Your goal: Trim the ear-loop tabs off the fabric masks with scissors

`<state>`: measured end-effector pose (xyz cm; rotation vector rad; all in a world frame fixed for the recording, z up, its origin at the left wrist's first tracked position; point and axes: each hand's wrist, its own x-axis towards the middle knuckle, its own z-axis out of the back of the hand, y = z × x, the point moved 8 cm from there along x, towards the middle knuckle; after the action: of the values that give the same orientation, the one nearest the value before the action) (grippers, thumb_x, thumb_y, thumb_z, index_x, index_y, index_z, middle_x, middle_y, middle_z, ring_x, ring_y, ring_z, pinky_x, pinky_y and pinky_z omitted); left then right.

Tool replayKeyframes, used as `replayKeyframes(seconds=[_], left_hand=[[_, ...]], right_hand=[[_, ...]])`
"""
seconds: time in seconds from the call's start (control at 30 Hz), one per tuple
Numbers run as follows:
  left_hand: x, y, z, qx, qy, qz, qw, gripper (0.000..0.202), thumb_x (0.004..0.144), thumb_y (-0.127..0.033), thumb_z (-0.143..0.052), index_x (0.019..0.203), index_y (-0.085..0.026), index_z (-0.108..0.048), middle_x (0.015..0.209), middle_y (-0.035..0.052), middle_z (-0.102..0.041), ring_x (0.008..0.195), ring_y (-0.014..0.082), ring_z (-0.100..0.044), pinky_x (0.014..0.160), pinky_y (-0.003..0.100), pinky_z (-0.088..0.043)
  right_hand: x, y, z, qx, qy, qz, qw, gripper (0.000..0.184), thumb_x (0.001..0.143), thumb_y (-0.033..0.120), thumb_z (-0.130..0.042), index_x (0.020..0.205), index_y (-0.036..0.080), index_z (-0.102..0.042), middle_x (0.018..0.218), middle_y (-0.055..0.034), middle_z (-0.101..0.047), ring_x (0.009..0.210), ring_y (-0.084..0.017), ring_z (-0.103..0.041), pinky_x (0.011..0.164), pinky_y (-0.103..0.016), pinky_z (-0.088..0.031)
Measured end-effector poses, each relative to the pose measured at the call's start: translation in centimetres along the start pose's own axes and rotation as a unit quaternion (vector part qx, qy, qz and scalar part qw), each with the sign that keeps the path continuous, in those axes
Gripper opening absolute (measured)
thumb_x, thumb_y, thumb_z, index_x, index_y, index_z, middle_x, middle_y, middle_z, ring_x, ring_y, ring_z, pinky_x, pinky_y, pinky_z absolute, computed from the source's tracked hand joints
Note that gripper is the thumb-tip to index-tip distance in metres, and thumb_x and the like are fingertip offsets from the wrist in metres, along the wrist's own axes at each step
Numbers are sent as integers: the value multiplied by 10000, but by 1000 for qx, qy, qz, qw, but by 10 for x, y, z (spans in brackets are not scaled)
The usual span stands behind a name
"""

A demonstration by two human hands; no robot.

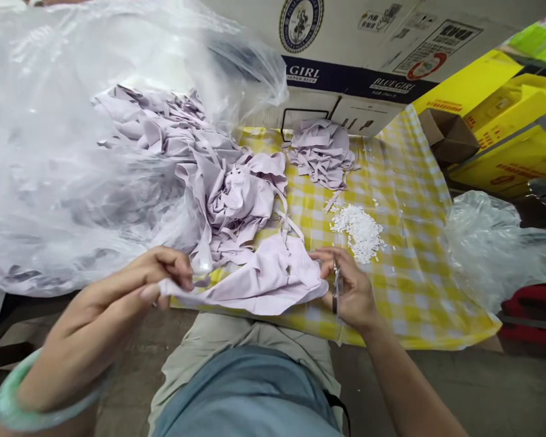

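A pale lilac fabric piece (264, 276) with thin straps stretches between my hands over the table's near edge. My left hand (136, 285) is closed on its left end, thumb against fingers. My right hand (348, 282) pinches the right end and also holds small metal scissors (336, 285), partly hidden by the fingers. Beyond the held piece lies a heap of the same lilac fabric (241, 188), spilling out of a large clear plastic bag (64, 152). A smaller fabric pile (321, 152) sits farther back. Small white scraps (359, 230) lie heaped beyond my right hand.
A yellow checked cloth (409, 243) covers the table. Behind it stands a large printed cardboard box (346, 73). Yellow boxes (514, 145) and another clear plastic bag (495, 243) are on the right, with a red object (532, 315) below the bag.
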<state>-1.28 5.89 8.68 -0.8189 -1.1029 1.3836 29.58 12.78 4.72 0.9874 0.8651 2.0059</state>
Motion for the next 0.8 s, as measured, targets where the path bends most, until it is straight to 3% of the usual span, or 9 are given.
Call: replayKeyframes(seconds=[0.1,0.17,0.23,0.3,0.4,0.5,0.6,0.7,0.8], left_hand=[[16,25,-13,55,22,-10,998,268,910,-289,-537,673,-189,-613,937,70,-646,803,204,-598,643,305,-488],[22,29,-18,161,-18,-60,985,199,896,-270,-557,731,-184,-629,903,69,-631,787,204,-595,715,337,-492],[20,21,-30,268,-78,-127,952,105,869,-234,-592,905,-163,-661,1007,110,-623,964,270,-600,877,421,-481],[7,9,-50,314,-117,-190,923,294,852,-189,-612,1141,-138,-616,1214,174,-556,1174,329,-520,993,489,-434],[-15,8,-110,294,32,-242,924,421,861,-214,-630,1266,-151,-533,1306,190,-512,1221,331,-486,1008,504,-432],[-34,22,-153,261,207,-218,917,168,907,-235,-575,1056,-166,-607,1056,130,-628,984,281,-566,866,465,-474],[-32,21,-147,126,255,-151,947,133,948,-160,-474,899,-164,-598,918,92,-621,882,214,-567,804,372,-474],[-18,12,-121,-57,278,-44,958,83,948,-205,-518,916,-180,-589,947,69,-620,890,173,-583,791,290,-484],[3,13,-83,-176,183,81,964,121,905,-312,-606,875,-197,-582,847,21,-587,718,124,-545,600,209,-451]], right_hand=[[-34,-2,-11,-25,29,-39,999,347,643,-11,-605,868,243,-535,1247,-70,-657,1234,-261,-517,1039,-429,-428],[-46,-2,-23,-27,54,-48,997,362,626,-11,-588,880,243,-539,1278,-74,-648,1257,-260,-503,1050,-436,-432],[-47,-3,-33,-40,90,-49,994,374,612,-6,-582,889,242,-544,1308,-70,-637,1284,-260,-480,1056,-439,-436],[-40,-7,-39,-54,126,-44,990,386,611,-3,-574,911,240,-555,1321,-65,-632,1314,-261,-453,1066,-447,-433],[-22,-20,-33,-60,152,-45,985,347,641,17,-568,910,237,-560,1282,-67,-654,1328,-261,-446,1075,-465,-427],[-5,-34,-18,-56,143,-56,987,259,680,66,-588,872,236,-549,1212,-78,-683,1305,-260,-471,1080,-476,-420],[4,-41,-12,-50,143,-60,987,261,705,82,-586,917,234,-563,1207,-85,-681,1319,-253,-465,1103,-486,-394],[8,-41,-30,-38,190,-45,980,326,713,72,-601,997,231,-591,1274,-81,-648,1385,-253,-402,1115,-468,-380],[11,-41,-50,-52,208,-25,976,319,723,152,-710,1018,221,-607,1230,-97,-655,1350,-289,-436,1095,-466,-382]])
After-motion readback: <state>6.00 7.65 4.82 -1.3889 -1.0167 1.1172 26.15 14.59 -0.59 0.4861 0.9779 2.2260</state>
